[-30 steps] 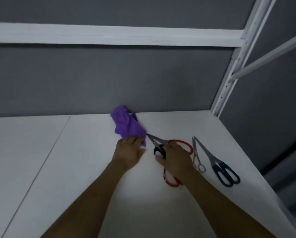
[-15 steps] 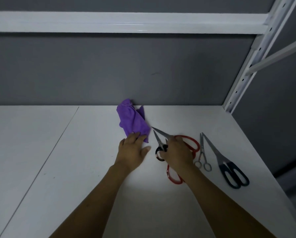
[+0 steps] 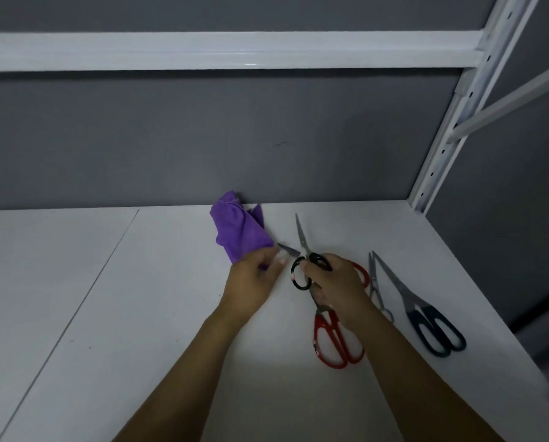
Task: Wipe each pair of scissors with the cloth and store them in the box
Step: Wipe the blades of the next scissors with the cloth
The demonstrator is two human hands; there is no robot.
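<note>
Your right hand (image 3: 333, 282) is closed around the black-handled scissors (image 3: 305, 256), blades spread so each can be reached. Your left hand (image 3: 254, 275) pinches the purple cloth (image 3: 238, 234) against 1 blade, seemingly to wipe it. 3 more pairs wait on the white shelf (image 3: 139, 314) at your right: red (image 3: 337, 336), small silver (image 3: 376, 288), dark blue (image 3: 432, 327). No box is visible.
</note>
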